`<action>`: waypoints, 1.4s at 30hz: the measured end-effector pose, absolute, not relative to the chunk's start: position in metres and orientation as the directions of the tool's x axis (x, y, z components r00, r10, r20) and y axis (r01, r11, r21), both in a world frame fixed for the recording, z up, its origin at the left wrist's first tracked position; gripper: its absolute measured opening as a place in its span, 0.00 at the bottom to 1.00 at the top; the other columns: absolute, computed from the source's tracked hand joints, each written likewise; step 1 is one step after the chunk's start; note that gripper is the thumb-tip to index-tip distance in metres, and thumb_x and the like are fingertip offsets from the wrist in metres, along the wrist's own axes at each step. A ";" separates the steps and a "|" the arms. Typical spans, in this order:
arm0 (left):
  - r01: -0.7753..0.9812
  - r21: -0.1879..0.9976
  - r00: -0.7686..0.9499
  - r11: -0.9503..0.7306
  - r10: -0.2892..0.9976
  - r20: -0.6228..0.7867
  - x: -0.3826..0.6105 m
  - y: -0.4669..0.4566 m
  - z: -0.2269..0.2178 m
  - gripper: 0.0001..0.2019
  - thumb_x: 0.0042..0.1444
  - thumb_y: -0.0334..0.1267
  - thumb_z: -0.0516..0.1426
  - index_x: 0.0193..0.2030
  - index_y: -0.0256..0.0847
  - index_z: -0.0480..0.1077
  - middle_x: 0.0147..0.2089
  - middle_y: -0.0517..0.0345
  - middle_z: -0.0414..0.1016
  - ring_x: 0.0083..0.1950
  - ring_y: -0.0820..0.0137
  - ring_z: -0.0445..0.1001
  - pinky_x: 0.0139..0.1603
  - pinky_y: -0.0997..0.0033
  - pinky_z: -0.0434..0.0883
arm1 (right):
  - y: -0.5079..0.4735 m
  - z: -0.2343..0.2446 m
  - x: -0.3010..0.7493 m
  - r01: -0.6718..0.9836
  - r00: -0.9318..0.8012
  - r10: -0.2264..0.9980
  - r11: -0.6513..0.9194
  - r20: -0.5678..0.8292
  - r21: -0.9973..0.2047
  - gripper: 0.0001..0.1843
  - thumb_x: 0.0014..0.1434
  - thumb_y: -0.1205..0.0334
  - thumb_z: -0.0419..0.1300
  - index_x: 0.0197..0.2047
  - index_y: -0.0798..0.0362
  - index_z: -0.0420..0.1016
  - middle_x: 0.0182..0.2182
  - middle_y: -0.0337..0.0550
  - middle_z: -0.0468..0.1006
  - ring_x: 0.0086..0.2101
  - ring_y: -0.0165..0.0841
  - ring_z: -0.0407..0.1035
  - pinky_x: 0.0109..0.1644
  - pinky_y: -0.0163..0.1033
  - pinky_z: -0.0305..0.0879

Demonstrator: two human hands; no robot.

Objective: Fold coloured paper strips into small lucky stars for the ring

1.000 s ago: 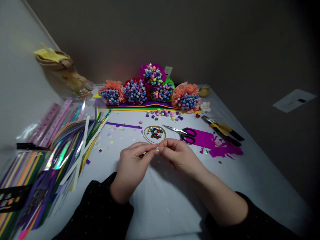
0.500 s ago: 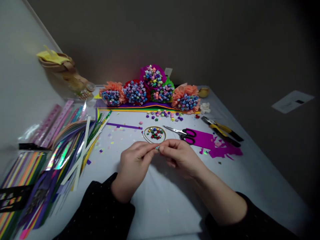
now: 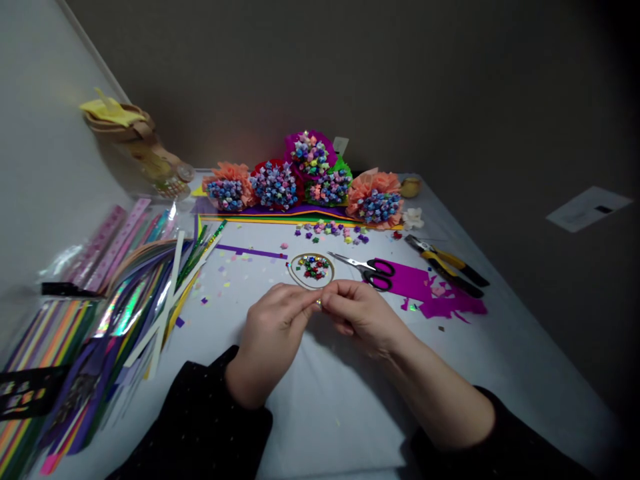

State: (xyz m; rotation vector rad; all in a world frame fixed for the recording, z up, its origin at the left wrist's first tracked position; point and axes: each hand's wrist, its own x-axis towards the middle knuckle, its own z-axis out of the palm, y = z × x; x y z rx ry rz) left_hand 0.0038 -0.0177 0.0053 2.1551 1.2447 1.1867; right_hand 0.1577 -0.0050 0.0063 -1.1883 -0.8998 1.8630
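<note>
Between the fingertips of both hands is a tiny shiny piece (image 3: 319,303), silvery-gold, most likely a small folded paper star, mostly covered by the fingers. My left hand (image 3: 275,327) pinches it from the left with thumb and forefinger. From the right, my right hand (image 3: 363,313) pinches it too, its other fingers curled underneath. Just beyond the hands, a thin gold ring (image 3: 332,270) lies flat around several shiny little stars (image 3: 315,267) in red, green, blue and silver. Black-handled scissors (image 3: 373,269) rest to the right of the ring.
Paper strips (image 3: 155,293) in many colours and plastic packs spread over the left. Star bouquets (image 3: 275,185) line the back, with loose purple and pink stars (image 3: 333,230) before them. Yellow-handled pliers (image 3: 447,263) lie right, beside magenta paper (image 3: 410,279). A purple strip (image 3: 253,251) lies left of the ring.
The view has shifted slightly, so everything sits a little further right. Both hands stay together, and the small shiny piece has turned a little between the fingertips.
</note>
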 end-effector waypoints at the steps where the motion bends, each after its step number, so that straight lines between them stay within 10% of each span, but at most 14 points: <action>1: 0.510 0.686 0.244 -0.519 0.852 0.464 0.004 -0.018 0.005 0.10 0.54 0.28 0.56 0.41 0.40 0.75 0.35 0.55 0.78 0.37 0.70 0.75 0.38 0.69 0.74 | -0.005 0.005 0.157 -0.170 -0.286 0.872 -0.455 -0.398 -0.874 0.12 0.46 0.57 0.63 0.23 0.56 0.67 0.15 0.29 0.60 0.13 0.18 0.49 0.15 0.28 0.43; 10: 0.353 0.934 0.079 0.050 0.993 -0.083 0.009 -0.016 0.012 0.08 0.55 0.39 0.55 0.31 0.38 0.73 0.24 0.61 0.74 0.21 0.76 0.67 0.19 0.79 0.64 | -0.006 0.006 0.155 0.040 -0.102 0.964 -0.243 -0.246 -0.969 0.09 0.48 0.58 0.61 0.26 0.55 0.68 0.17 0.32 0.64 0.18 0.22 0.54 0.20 0.29 0.50; 17: 0.296 0.946 0.129 0.130 0.976 -0.174 0.008 -0.014 0.018 0.09 0.55 0.40 0.53 0.29 0.38 0.70 0.18 0.67 0.64 0.17 0.79 0.58 0.17 0.79 0.57 | -0.005 0.007 0.160 -0.191 -0.244 0.882 -0.452 -0.404 -0.872 0.12 0.44 0.56 0.64 0.25 0.56 0.71 0.18 0.33 0.66 0.14 0.19 0.50 0.15 0.28 0.44; 34: 0.411 0.911 0.143 -0.043 0.990 -0.018 0.007 -0.016 0.015 0.09 0.56 0.38 0.53 0.31 0.38 0.72 0.30 0.59 0.74 0.31 0.73 0.69 0.32 0.74 0.66 | -0.003 0.009 0.159 0.054 -0.144 0.961 -0.229 -0.235 -0.972 0.03 0.45 0.65 0.59 0.23 0.56 0.69 0.18 0.32 0.66 0.19 0.21 0.56 0.21 0.28 0.51; 42: 0.345 0.935 0.168 0.085 0.974 -0.151 0.006 -0.015 0.018 0.11 0.57 0.41 0.52 0.29 0.38 0.69 0.22 0.65 0.66 0.23 0.77 0.62 0.26 0.77 0.61 | -0.001 0.007 0.165 -0.053 -0.274 0.899 -0.370 -0.343 -0.928 0.08 0.47 0.59 0.61 0.26 0.56 0.71 0.12 0.29 0.62 0.12 0.20 0.50 0.15 0.28 0.45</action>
